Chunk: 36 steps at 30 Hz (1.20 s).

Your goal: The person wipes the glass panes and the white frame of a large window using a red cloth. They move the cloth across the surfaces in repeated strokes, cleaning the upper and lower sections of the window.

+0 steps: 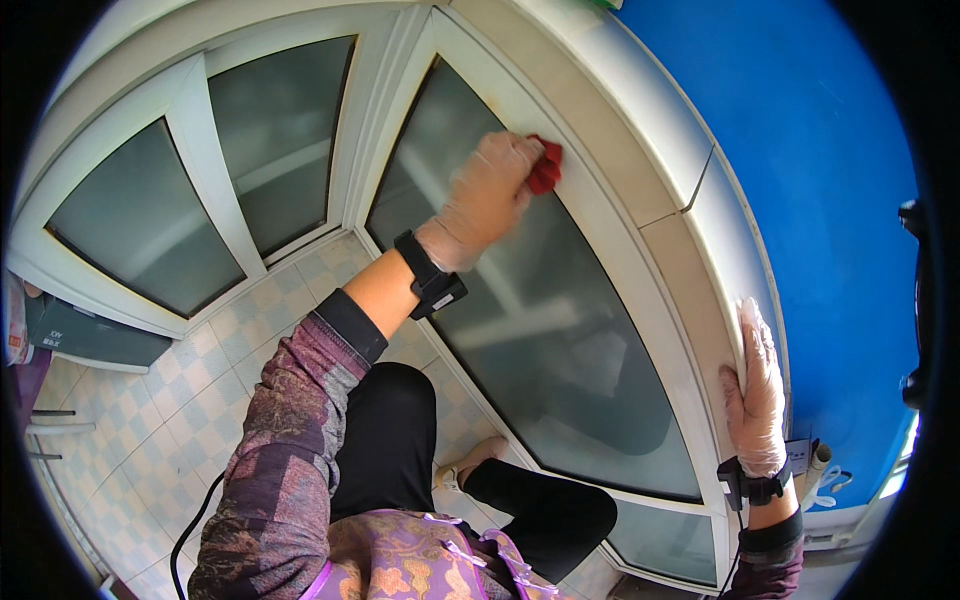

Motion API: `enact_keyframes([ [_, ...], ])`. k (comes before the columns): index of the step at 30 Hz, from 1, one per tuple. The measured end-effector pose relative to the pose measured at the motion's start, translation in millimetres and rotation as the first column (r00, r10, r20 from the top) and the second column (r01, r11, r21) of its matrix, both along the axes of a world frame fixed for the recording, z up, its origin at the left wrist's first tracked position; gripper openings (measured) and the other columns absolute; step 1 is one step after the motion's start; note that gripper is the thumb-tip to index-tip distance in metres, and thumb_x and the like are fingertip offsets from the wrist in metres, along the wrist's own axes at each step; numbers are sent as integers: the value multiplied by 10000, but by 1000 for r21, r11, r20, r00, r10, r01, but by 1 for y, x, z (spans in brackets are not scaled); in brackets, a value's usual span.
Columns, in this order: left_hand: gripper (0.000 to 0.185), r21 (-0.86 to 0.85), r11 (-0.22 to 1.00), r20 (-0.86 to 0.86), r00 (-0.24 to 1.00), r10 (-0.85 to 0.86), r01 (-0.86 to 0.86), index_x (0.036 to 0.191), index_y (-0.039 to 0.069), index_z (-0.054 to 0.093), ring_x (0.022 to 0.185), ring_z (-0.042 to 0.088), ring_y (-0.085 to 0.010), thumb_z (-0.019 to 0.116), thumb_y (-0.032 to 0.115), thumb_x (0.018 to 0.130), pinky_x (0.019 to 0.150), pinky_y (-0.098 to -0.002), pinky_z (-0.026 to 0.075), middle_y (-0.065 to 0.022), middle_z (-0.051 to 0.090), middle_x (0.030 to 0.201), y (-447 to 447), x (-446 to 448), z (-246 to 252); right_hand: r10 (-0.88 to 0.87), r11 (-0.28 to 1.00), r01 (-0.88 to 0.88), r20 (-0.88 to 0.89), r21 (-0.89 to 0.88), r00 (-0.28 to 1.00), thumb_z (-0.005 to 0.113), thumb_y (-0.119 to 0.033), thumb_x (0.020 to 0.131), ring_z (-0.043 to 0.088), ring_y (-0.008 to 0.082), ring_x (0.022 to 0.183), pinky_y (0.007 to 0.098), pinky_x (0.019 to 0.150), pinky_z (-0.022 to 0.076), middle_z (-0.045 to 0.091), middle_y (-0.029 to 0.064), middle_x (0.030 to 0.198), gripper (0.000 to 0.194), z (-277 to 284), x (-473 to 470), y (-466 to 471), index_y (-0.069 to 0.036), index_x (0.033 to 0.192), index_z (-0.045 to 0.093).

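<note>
My left hand (484, 196), in a clear disposable glove, pinches a crumpled red cloth (545, 163). The cloth lies against the white upper frame (592, 217) of a frosted-glass cabinet door (555, 330). Below the wrist of that hand a black strapped device (430, 276) is worn. At the right, my gloved right hand (757, 390) rests flat along the white tiled counter edge (721, 262). Its thumb is spread from the fingers and nothing is held in it. A second black strapped device (756, 484) circles the right wrist.
More frosted panels in white frames (199, 150) stand at the left, meeting the door at a corner. A dark green box (97, 334) sits on the checked tile floor (187, 409). Beyond the counter edge is a blue surface (817, 195), with a cardboard tube (817, 459) near my right wrist.
</note>
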State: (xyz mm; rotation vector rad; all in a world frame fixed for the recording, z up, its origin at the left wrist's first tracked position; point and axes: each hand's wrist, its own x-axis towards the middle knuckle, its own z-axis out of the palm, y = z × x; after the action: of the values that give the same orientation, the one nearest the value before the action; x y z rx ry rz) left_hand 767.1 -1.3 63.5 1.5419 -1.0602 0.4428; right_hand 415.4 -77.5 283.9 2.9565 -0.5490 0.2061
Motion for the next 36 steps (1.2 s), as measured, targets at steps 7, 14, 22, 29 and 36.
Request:
enact_keyframes([
  [7, 398, -130, 942, -136, 947, 291, -308, 1210, 21, 647, 1111, 616, -407, 687, 40, 815, 939, -468, 525, -200, 654, 1132, -22, 77, -9, -4, 1000, 4, -19, -11, 1000, 565, 75, 932, 336, 374, 1527, 474, 1252, 255, 418, 183, 1614, 681, 1, 0, 0, -96, 1573, 412],
  [14, 458, 3, 954, -528, 810, 255, -299, 1249, -31, 636, 1106, 647, -437, 685, 33, 798, 964, -472, 527, -254, 693, 1152, -10, 170, -17, 32, 998, -32, -12, -48, 999, 579, 91, 910, 366, 384, 1508, 477, 1244, 276, 444, 178, 1596, 686, 0, 2, 0, -86, 1555, 428],
  [22, 464, -187, 897, -358, 878, 318, -401, 1262, -28, 633, 1090, 626, -441, 679, -16, 800, 959, -475, 514, -249, 665, 1138, -35, 104, -43, 43, 998, -43, 1, -53, 999, 573, 96, 908, 389, 383, 1495, 479, 1238, 291, 467, 175, 1581, 685, 0, 2, -1, -89, 1553, 435],
  [29, 497, -141, 986, -60, 995, 83, -91, 1270, 12, 611, 1125, 576, -431, 687, -18, 780, 985, -470, 489, -225, 615, 1199, -19, 6, -53, 54, 997, -54, 8, -55, 999, 572, 92, 913, 388, 376, 1497, 478, 1244, 277, 463, 175, 1584, 691, -1, 1, -1, -98, 1561, 428],
  [36, 514, 201, 960, 127, 967, -222, 194, 1267, 84, 606, 1161, 582, -391, 727, 10, 773, 962, -441, 527, -158, 603, 1247, 4, -29, -52, 36, 999, -36, 11, -34, 999, 571, 104, 904, 374, 376, 1506, 472, 1243, 276, 458, 185, 1585, 701, -1, 3, 1, -93, 1561, 427],
])
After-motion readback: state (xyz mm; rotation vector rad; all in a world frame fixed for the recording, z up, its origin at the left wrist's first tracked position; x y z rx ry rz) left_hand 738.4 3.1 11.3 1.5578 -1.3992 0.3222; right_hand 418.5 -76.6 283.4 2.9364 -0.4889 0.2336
